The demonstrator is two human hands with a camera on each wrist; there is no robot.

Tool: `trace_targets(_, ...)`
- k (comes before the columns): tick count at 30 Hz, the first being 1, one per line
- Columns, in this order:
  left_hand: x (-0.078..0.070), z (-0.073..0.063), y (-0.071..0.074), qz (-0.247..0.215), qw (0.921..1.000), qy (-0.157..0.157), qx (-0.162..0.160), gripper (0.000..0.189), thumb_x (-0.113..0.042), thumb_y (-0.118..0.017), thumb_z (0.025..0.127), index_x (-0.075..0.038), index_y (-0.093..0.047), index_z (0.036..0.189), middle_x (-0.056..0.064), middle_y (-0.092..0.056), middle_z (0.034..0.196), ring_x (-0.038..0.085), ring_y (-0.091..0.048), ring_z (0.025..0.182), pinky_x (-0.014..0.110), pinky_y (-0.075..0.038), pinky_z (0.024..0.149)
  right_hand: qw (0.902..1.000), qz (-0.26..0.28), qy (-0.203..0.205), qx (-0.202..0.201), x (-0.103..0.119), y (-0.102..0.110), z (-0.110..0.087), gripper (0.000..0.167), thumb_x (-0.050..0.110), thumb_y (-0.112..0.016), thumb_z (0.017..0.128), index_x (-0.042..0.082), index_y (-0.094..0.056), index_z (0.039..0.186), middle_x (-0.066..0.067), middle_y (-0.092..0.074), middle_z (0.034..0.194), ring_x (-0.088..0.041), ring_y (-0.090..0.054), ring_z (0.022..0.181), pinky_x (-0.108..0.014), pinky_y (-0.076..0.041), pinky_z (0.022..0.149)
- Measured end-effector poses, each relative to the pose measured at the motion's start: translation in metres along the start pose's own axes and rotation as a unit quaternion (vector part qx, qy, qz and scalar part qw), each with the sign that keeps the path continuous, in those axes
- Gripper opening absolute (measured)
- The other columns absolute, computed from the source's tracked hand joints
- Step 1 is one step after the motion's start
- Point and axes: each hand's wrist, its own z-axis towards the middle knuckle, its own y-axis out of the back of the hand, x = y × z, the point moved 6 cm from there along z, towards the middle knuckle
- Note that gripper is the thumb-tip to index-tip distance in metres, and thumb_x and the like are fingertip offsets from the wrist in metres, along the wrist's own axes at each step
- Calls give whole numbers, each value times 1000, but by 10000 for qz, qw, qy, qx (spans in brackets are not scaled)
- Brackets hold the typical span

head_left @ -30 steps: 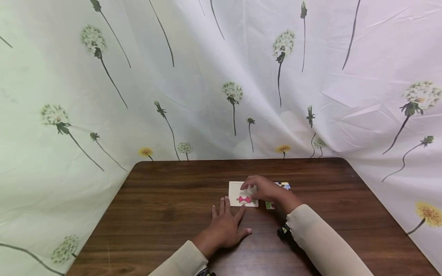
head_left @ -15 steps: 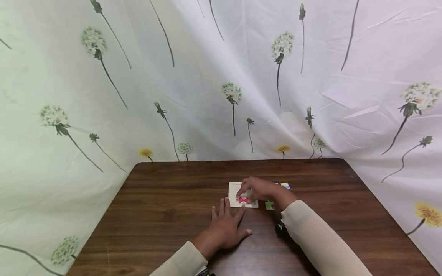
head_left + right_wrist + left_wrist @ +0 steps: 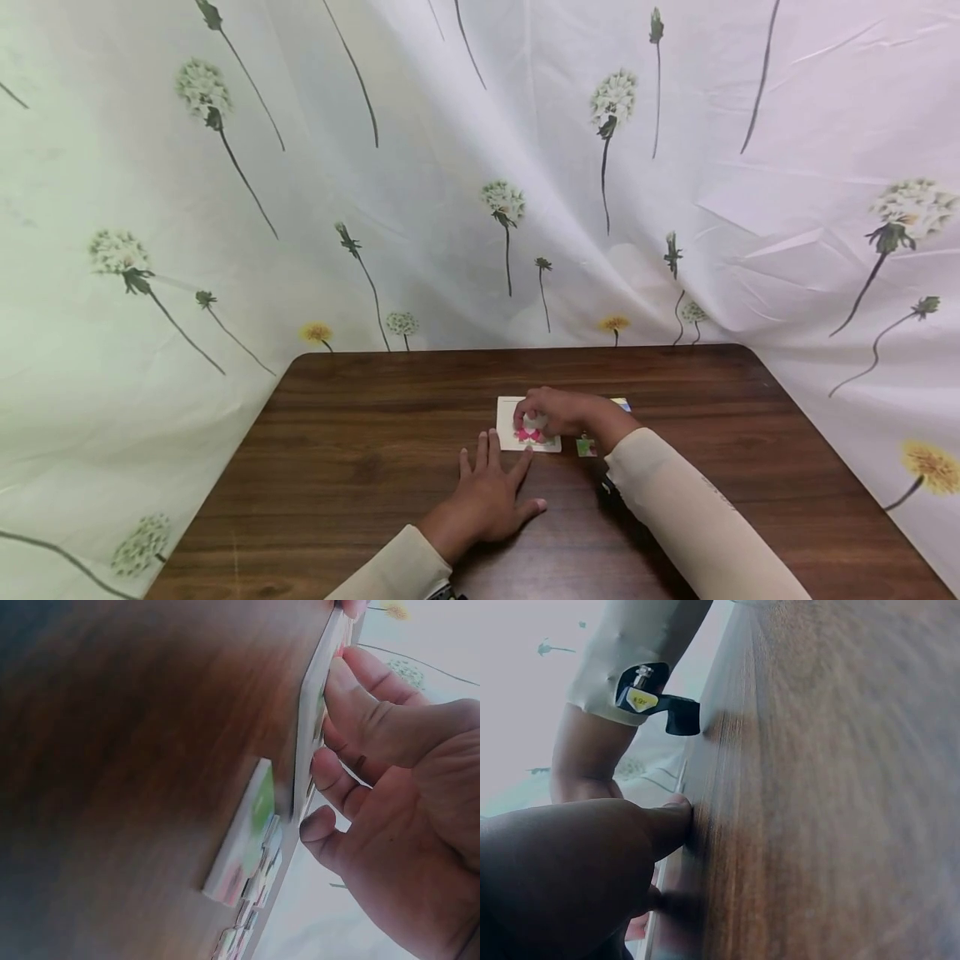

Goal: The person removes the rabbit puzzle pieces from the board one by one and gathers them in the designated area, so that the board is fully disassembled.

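Observation:
A small white puzzle board (image 3: 506, 410) lies flat on the table, with a pink puzzle piece (image 3: 530, 435) on its near part. My right hand (image 3: 564, 410) is over the board. Its thumb and curled index finger pinch the pink piece; in the right wrist view the thumb (image 3: 352, 694) lies close against the board, and the exact contact is partly hidden. My left hand (image 3: 491, 497) rests flat on the table with fingers spread. Its fingertips reach the board's near left edge.
A green puzzle piece (image 3: 587, 447) lies on the table right of the board. Beyond it is a blue and yellow piece (image 3: 621, 403), and my right forearm hides others. Dark wood table (image 3: 360, 433) surrounds them, with a flower-printed curtain (image 3: 450, 250) behind.
My right hand has come down and slightly left onto the pink piece, its index finger curling in. The forearm has shifted left, covering more loose pieces. My left hand has stayed put.

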Motion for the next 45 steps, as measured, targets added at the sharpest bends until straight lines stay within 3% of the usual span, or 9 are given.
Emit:
trace_targets(9, 2, 2, -2, 65, 10000, -20, 25, 84, -75, -53, 104, -30, -36, 173, 39, -17, 176, 56, -15, 167, 79, -21, 127, 9994, 306, 119, -60, 2, 0, 2, 46, -19, -76, 87, 19, -71, 111, 0, -61, 110, -16, -55, 105, -37, -50, 96)
trace_targets(14, 2, 2, -2, 36, 9999, -3, 130, 85, -77, -51, 104, -31, -34, 173, 38, -15, 177, 55, -13, 168, 78, -20, 128, 9976, 649, 140, -190, 5, 1, 0, 45, -22, -75, 86, 18, -70, 107, 0, -64, 100, -15, -58, 93, -31, -52, 82)
trace_targets(19, 1, 1, 0, 47, 9999, -14, 102, 84, -76, -51, 104, -31, -35, 173, 38, -16, 177, 55, -14, 168, 78, -21, 127, 9974, 537, 364, -327, 10, 4, -4, 40, -19, -77, 86, 16, -69, 105, 0, -64, 91, -15, -58, 84, -26, -50, 74)
trace_targets(32, 1, 3, -2, 2, 9998, 47, 174, 85, -77, -51, 103, -32, -34, 173, 37, -14, 178, 54, -12, 168, 78, -19, 128, 9883, 1320, 610, -455, 8, 8, -16, 25, -10, -79, 92, 7, -73, 109, -8, -66, 92, -11, -57, 82, -24, -51, 72)
trace_targets(36, 1, 3, -2, 13, 9999, 23, 138, 85, -77, -51, 103, -32, -35, 173, 38, -15, 177, 55, -13, 168, 78, -19, 128, 9826, 1641, 617, -616, 0, 9, -23, 34, -12, -76, 93, 3, -73, 124, -8, -65, 92, -12, -58, 81, -25, -54, 72)
trace_targets(40, 0, 2, -1, 39, 9999, 29, 132, 85, -77, -51, 103, -31, -35, 173, 38, -15, 177, 55, -13, 168, 78, -20, 128, 9832, 1586, 571, -697, -9, 11, -33, 40, -6, -77, 96, 4, -75, 135, -5, -69, 95, -11, -58, 81, -26, -56, 73)
trace_targets(45, 0, 2, -1, 22, 9999, 53, 140, 85, -77, -51, 103, -32, -34, 173, 37, -15, 177, 54, -12, 168, 78, -19, 128, 9864, 1424, 322, -750, -21, 12, -49, 33, 1, -78, 98, 9, -79, 130, -1, -72, 99, -11, -60, 87, -27, -55, 77)
